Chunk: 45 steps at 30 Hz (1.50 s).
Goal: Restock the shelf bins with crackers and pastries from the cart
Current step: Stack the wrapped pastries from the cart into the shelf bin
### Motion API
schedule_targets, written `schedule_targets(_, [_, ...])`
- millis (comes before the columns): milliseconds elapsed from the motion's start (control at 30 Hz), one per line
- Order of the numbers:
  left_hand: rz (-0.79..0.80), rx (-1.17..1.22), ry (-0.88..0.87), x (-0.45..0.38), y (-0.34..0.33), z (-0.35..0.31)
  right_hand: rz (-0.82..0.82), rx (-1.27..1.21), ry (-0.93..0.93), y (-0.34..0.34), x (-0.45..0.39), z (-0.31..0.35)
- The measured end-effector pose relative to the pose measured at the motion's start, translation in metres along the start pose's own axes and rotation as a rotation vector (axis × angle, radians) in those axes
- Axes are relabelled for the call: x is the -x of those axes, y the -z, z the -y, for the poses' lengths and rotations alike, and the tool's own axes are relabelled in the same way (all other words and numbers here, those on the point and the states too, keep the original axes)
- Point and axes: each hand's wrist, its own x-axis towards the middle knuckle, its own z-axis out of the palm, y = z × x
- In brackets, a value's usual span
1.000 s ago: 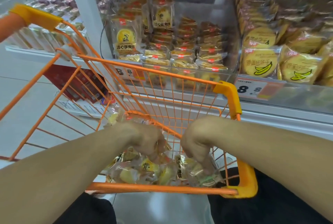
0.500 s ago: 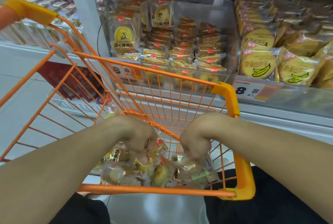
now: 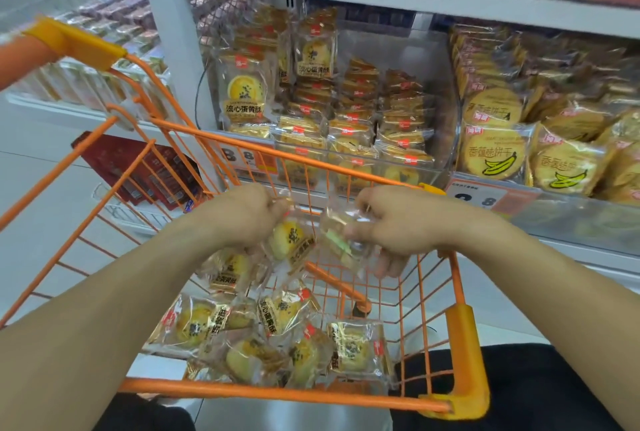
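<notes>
Count, head view: two hands, left hand (image 3: pixel 252 215) and right hand (image 3: pixel 394 226). One orange cart (image 3: pixel 467 361). About five wrapped pastries (image 3: pixel 353 347) loose on the cart floor; further ones gripped in the hands, number unclear. Two price tags (image 3: pixel 485 200) visible. Shelf bin (image 3: pixel 446 139) stock too dense to count.

Both arms extended — left hand (image 3: pixel 254 214) and right hand (image 3: pixel 391 226) apparently curled, gripping
</notes>
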Motion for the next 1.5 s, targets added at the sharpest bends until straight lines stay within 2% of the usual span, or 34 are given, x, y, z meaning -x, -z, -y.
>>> schedule_targets(100, [-0.037,0.299,0.076,0.002,0.0,-0.004,-0.177,-0.234,0.065,-0.001,0.006,0.002])
schedule_targets(167, [-0.041,0.467,0.1,0.004,0.0,-0.005,-0.248,-0.297,0.097,-0.004,0.009,0.006])
schedule_targets(400, [0.0,0.73,0.086,0.009,0.007,0.0,-0.551,-0.146,0.339,-0.002,0.019,0.007])
schedule_targets(567, [0.052,0.918,0.052,0.017,0.015,-0.002,-0.488,-0.191,0.569,0.007,0.009,-0.007])
schedule_targets(767, [0.212,0.939,0.025,0.023,0.018,-0.005,-0.34,-0.329,0.607,0.006,0.005,-0.011])
schedule_targets(933, [0.251,0.987,-0.011,0.026,0.018,-0.008,-0.225,-0.451,0.66,0.005,0.002,-0.012])
schedule_targets(1067, [0.189,1.117,-0.012,0.028,0.018,-0.011,-0.231,-0.492,0.658,0.006,0.0,-0.01])
schedule_targets(1167, [0.099,1.141,-0.072,0.034,0.019,-0.017,-0.307,-0.491,0.691,0.006,-0.001,-0.005])
schedule_targets(1300, [-0.342,1.015,-0.264,0.048,0.012,-0.03,-0.578,-0.411,0.757,0.005,0.007,0.006])
schedule_targets(1367, [-0.445,1.074,-0.323,0.055,0.006,-0.038,-0.729,-0.393,0.748,0.004,0.012,0.014])
schedule_targets(1433, [-0.458,1.149,-0.331,0.056,0.0,-0.043,-0.819,-0.432,0.726,0.001,0.012,0.021])
schedule_targets(1500, [-0.396,1.273,-0.355,0.055,-0.004,-0.046,-0.862,-0.424,0.711,-0.001,0.009,0.023])
